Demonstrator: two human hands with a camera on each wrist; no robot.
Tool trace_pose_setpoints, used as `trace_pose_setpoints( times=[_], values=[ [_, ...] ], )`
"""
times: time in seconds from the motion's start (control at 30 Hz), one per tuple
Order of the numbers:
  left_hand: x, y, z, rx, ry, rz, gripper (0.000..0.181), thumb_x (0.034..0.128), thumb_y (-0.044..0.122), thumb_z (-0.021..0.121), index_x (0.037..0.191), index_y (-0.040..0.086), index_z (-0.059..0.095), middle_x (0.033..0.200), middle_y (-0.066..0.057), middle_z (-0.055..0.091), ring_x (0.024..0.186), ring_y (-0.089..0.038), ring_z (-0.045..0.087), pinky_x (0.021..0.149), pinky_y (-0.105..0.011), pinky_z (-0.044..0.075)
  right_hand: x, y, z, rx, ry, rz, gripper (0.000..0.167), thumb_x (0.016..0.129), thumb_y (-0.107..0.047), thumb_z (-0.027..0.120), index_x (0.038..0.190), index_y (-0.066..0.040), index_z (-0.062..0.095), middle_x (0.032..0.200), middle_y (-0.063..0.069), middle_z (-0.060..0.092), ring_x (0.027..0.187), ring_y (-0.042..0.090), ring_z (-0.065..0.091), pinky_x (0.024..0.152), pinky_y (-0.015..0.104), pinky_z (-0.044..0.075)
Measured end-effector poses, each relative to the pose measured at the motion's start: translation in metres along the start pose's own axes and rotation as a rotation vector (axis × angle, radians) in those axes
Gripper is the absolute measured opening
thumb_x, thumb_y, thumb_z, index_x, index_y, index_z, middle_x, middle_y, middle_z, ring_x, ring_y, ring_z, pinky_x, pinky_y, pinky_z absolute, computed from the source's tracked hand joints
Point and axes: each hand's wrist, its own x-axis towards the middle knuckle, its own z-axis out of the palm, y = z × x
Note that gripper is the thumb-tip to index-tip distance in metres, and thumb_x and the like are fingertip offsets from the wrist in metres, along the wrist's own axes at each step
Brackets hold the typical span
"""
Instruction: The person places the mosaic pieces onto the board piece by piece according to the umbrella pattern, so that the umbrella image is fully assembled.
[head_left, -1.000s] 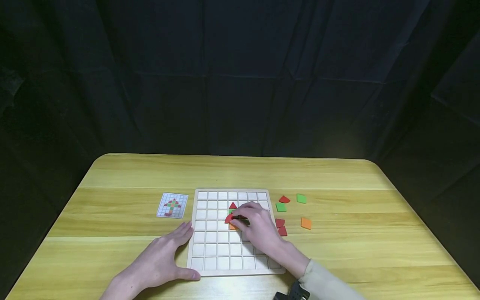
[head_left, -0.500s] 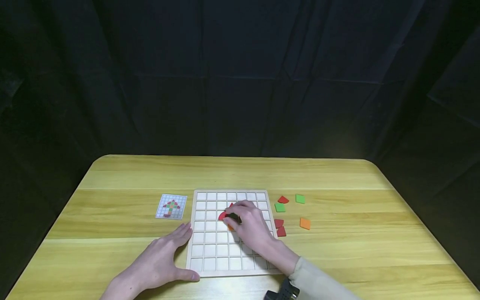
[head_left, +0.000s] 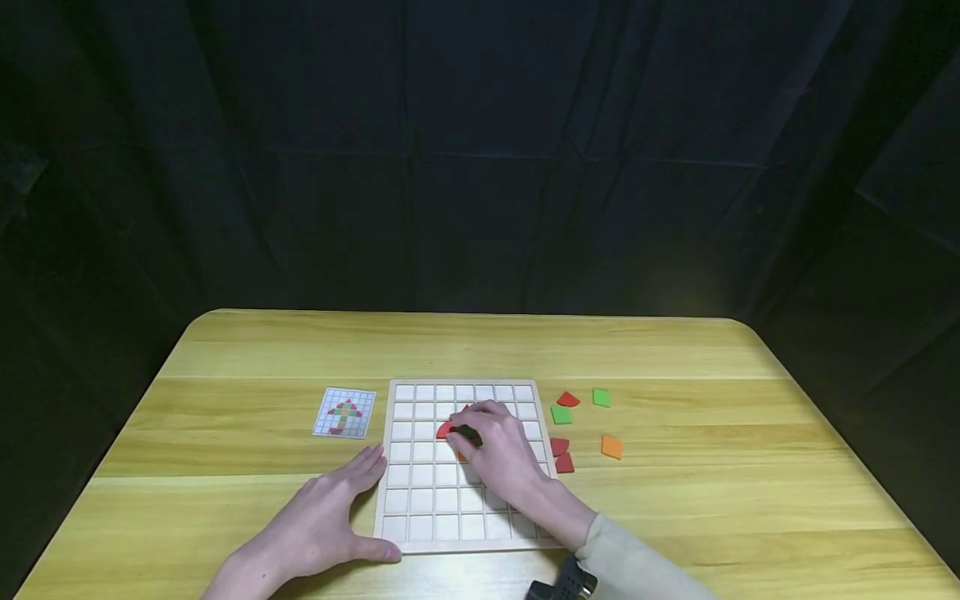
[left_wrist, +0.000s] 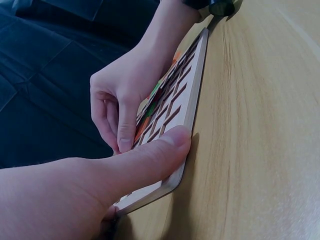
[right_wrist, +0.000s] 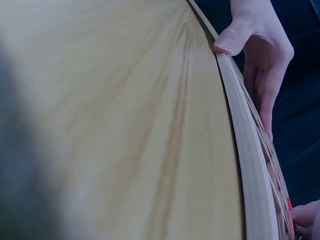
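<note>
My left hand (head_left: 318, 517) rests at the near left corner of a white gridded board (head_left: 422, 502), fingers along its left edge and thumb on the near edge. In the left wrist view, that thumb (left_wrist: 160, 152) lies on the pale wooden rim. Over the board's middle, my right hand (head_left: 498, 446) pinches a red quarter-circle tile (head_left: 444, 431) between thumb and fingertips, at a cell left of the hand. A red tip (head_left: 465, 407) and an orange tile (head_left: 461, 457) show partly beside the hand. Green and orange tiles also appear under it in the left wrist view.
Left of the board lies a printed pattern card (head_left: 344, 413). To its right are loose tiles: red ones (head_left: 568, 400) (head_left: 564, 462), green squares (head_left: 562, 415) (head_left: 602, 397) and an orange square (head_left: 612, 447). A black curtain (head_left: 480, 167) hangs behind the wooden table (head_left: 712, 467).
My right hand has shifted left and slightly away from me with the red quarter-circle tile, then stayed nearly still over the last half second. The left hand holds its place.
</note>
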Motion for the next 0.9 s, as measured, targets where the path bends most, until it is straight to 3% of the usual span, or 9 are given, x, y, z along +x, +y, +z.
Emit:
trace_pose_setpoints(
  times=[0.63, 0.9],
  values=[
    [0.000, 0.000, -0.001, 0.002, -0.008, -0.009, 0.116, 0.0632, 0.072, 0.079, 0.146, -0.002, 0.047, 0.156, -0.019, 0.039, 0.143, -0.037, 0.040, 0.112, -0.053, 0.038, -0.005, 0.002, -0.004, 0.058, 0.001, -0.017, 0.012, 0.084, -0.009, 0.080, 0.096, -0.009, 0.078, 0.097, 0.002, 0.077, 0.102, 0.021, 0.068, 0.083, 0.032, 0.060],
    [0.000, 0.001, 0.000, -0.002, -0.011, -0.005, 0.116, 0.0631, 0.072, 0.079, 0.145, -0.003, 0.048, 0.156, -0.019, 0.040, 0.143, -0.037, 0.040, 0.113, -0.053, 0.038, -0.014, 0.013, -0.016, 0.090, 0.028, 0.003, 0.015, 0.083, -0.008, 0.081, 0.097, -0.008, 0.078, 0.098, 0.000, 0.075, 0.098, 0.017, 0.068, 0.078, 0.029, 0.060]
  ],
)
